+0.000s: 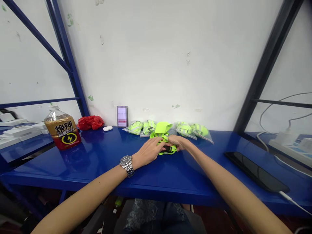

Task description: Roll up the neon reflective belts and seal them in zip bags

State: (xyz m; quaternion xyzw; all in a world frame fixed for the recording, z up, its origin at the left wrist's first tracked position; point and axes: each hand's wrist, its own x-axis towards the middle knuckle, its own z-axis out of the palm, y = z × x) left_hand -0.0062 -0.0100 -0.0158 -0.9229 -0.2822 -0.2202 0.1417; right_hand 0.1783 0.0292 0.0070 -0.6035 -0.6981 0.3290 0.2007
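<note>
A bundle of neon-yellow reflective strap (162, 128) with a black part lies on the blue table, one wide loop standing up from it. My left hand (152, 149), with a metal watch (126, 165) on its wrist, is closed on the bundle's left side. My right hand (177, 141) grips the bundle from the right, its fingertips partly hidden. Just behind stand clear bags of similar yellow strap, two on the left (135, 127) and two on the right (201, 130).
A large drink bottle (63, 128), a red plastic bag (90, 122), a white case (107, 128) and an upright phone (122, 117) stand to the left. A dark phone (255, 170) with a white cable lies at right. Blue frame posts (70, 61) flank the table.
</note>
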